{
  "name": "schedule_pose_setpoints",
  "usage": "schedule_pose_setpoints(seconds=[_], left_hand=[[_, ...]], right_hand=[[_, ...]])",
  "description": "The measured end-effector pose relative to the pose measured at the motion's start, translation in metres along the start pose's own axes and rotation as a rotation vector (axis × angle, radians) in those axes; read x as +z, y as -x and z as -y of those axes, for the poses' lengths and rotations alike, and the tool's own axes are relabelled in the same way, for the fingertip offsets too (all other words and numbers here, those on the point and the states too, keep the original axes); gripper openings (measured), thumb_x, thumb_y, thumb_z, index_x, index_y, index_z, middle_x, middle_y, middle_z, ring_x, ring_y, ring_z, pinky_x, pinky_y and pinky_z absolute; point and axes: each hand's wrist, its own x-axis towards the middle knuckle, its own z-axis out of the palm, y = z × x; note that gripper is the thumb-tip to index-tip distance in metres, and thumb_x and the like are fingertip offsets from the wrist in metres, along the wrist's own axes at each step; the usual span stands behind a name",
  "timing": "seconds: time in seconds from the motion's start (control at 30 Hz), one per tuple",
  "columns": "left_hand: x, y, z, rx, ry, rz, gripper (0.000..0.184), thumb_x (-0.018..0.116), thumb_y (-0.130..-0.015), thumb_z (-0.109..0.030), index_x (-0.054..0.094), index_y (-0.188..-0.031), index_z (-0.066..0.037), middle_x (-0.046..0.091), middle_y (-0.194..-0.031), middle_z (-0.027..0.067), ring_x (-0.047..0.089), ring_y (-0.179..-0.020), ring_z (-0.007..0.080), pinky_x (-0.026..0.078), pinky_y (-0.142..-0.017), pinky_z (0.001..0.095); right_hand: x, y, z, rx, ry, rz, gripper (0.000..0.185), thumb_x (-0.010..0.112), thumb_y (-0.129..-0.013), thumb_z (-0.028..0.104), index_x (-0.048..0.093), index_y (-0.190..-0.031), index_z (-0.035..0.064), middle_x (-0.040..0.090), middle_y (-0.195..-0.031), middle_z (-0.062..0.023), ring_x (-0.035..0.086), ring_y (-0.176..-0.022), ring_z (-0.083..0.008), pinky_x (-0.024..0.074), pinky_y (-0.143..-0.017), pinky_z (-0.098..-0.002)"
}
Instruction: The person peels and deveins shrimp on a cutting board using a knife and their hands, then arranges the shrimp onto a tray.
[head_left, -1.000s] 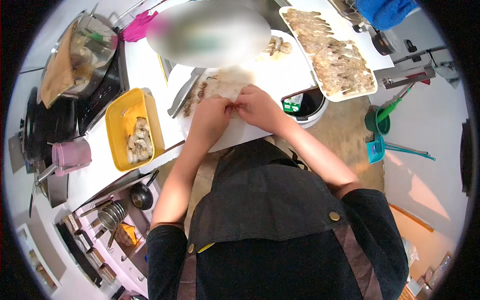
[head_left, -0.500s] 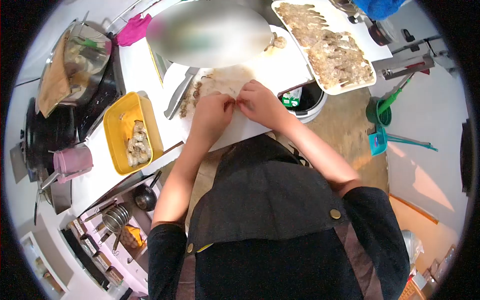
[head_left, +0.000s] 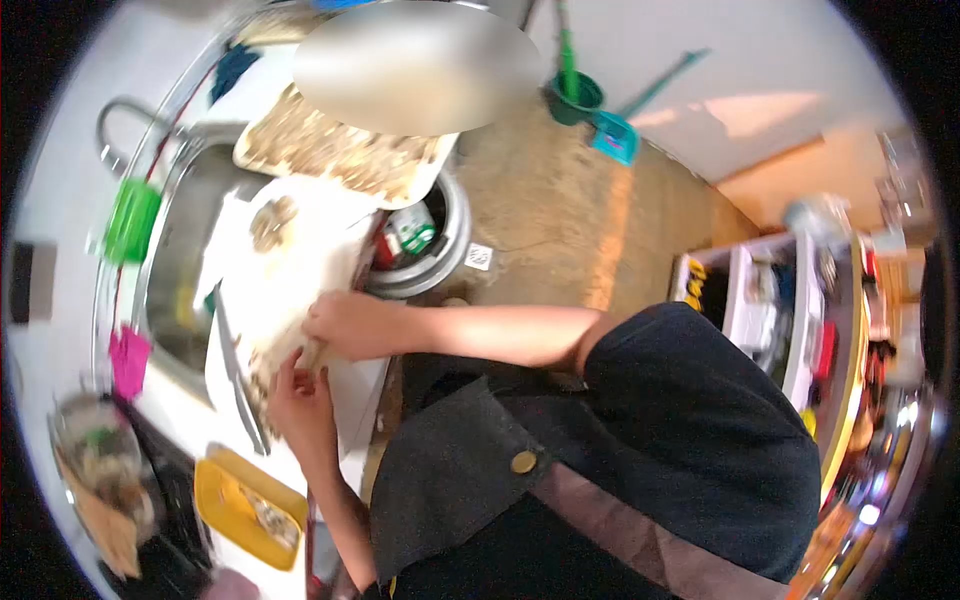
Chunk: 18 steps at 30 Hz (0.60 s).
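Over the white cutting board (head_left: 300, 265), my right hand (head_left: 355, 325) is closed, its fingertips bent down; whatever they hold is hidden. My left hand (head_left: 303, 395) is just below it, thumb and forefinger apart, with nothing plainly visible between them. Brown scraps, apparently shrimp shell, lie on the board beside my left fingers. A knife (head_left: 237, 375) rests along the board's left edge. Farther up the board is a small heap of shrimp (head_left: 272, 222). Several shrimp lie in the yellow tub (head_left: 250, 510) at lower left.
A white tray (head_left: 437, 165) of shrimp stands beyond the board. Below it on the floor is a bin (head_left: 460, 225). The sink (head_left: 165, 350) and a green container (head_left: 132, 220) are at left. A green bucket (head_left: 575, 100) and a blue dustpan (head_left: 615, 137) stand farther off.
My view has swung right, bringing the sink and right-hand shelves into sight. My hands appear lower left in view, and my left thumb and forefinger have parted.
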Motion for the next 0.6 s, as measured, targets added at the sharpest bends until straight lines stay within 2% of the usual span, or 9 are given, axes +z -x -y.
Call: schedule_pose_setpoints(seconds=[0.13,0.2,0.23,0.3,0.33,0.43,0.47,0.57,0.6], left_hand=[[0.006,-0.008,0.0,0.036,-0.007,0.097,0.023,0.07,-0.081,-0.007,0.068,-0.102,0.001,0.067,-0.075,0.0132,0.063,-0.067,0.0202,0.05,-0.063,0.0325],[0.003,-0.009,0.003,-0.039,0.078,0.134,0.016,0.066,-0.083,-0.005,0.068,-0.098,0.002,0.067,-0.074,0.0126,0.061,-0.063,0.0194,0.049,-0.061,0.0314],[-0.003,-0.008,0.007,-0.011,0.028,0.122,0.015,0.066,-0.084,-0.005,0.068,-0.097,0.003,0.068,-0.074,0.0125,0.061,-0.063,0.0176,0.048,-0.061,0.0305],[-0.02,-0.007,0.012,0.035,-0.075,0.079,0.014,0.065,-0.085,-0.005,0.068,-0.094,0.005,0.069,-0.076,0.0124,0.06,-0.063,0.0139,0.047,-0.061,0.0285],[-0.031,-0.005,0.012,-0.079,0.107,0.111,0.013,0.066,-0.086,-0.005,0.067,-0.092,0.006,0.067,-0.072,0.0066,0.057,-0.063,0.0081,0.045,-0.059,0.0255],[-0.067,0.0,0.007,-0.127,0.162,0.124,0.014,0.068,-0.087,-0.01,0.069,-0.094,0.003,0.062,-0.067,0.0024,0.054,-0.061,0.0068,0.044,-0.057,0.0229],[-0.074,0.002,0.01,-0.108,0.246,0.116,0.011,0.068,-0.087,-0.007,0.068,-0.094,0.002,0.062,-0.069,0.0003,0.054,-0.062,0.0065,0.043,-0.057,0.022],[-0.09,0.009,-0.007,-0.107,0.369,0.125,0.008,0.069,-0.084,0.0,0.068,-0.091,0.002,0.06,-0.07,-0.0008,0.052,-0.065,0.0037,0.04,-0.058,0.0183],[-0.095,0.011,-0.014,-0.038,0.291,0.135,0.006,0.067,-0.086,-0.001,0.066,-0.091,0.003,0.062,-0.074,0.0005,0.055,-0.067,0.0059,0.045,-0.059,0.0209]], right_hand=[[-0.007,0.0,0.017,0.109,-0.34,-0.129,0.015,0.067,-0.069,0.01,0.06,-0.075,-0.0016,0.063,-0.066,-0.0137,0.062,-0.061,-0.0312,0.0496,-0.059,-0.0377],[-0.009,0.002,0.028,0.202,-0.575,-0.149,0.02,0.071,-0.073,0.015,0.06,-0.073,-0.0012,0.063,-0.063,-0.0116,0.063,-0.059,-0.0271,0.0493,-0.056,-0.0351],[-0.009,0.003,0.033,0.241,-0.701,-0.154,0.023,0.073,-0.075,0.018,0.06,-0.072,-0.001,0.063,-0.061,-0.0105,0.063,-0.058,-0.025,0.0492,-0.054,-0.0339],[-0.007,0.006,0.038,0.501,-0.888,0.03,0.032,0.068,-0.083,0.031,0.059,-0.084,0.0003,0.064,-0.066,-0.0122,0.063,-0.06,-0.0243,0.0501,-0.056,-0.0337],[-0.005,0.006,0.042,0.624,-0.98,0.138,0.037,0.066,-0.088,0.037,0.059,-0.09,0.0009,0.064,-0.069,-0.013,0.063,-0.061,-0.0239,0.0505,-0.057,-0.0336],[0.006,0.003,0.056,1.049,-1.506,0.37,0.052,0.051,-0.093,0.053,0.048,-0.109,0.0036,0.064,-0.082,-0.0204,0.064,-0.067,-0.0276,0.0526,-0.061,-0.0361],[0.011,0.003,0.061,1.019,-1.632,0.416,0.059,0.042,-0.094,0.059,0.038,-0.119,0.0053,0.061,-0.094,-0.0261,0.064,-0.073,-0.0298,0.0534,-0.065,-0.0369],[0.007,-0.013,0.072,1.111,-1.845,0.442,0.054,0.047,-0.094,0.055,0.043,-0.117,0.006,0.062,-0.095,-0.0235,0.064,-0.076,-0.0277,0.053,-0.068,-0.034],[0.012,-0.021,0.068,1.075,-1.922,0.481,0.05,0.05,-0.094,0.05,0.045,-0.117,0.0064,0.063,-0.095,-0.0213,0.064,-0.077,-0.0258,0.0527,-0.068,-0.0326]])
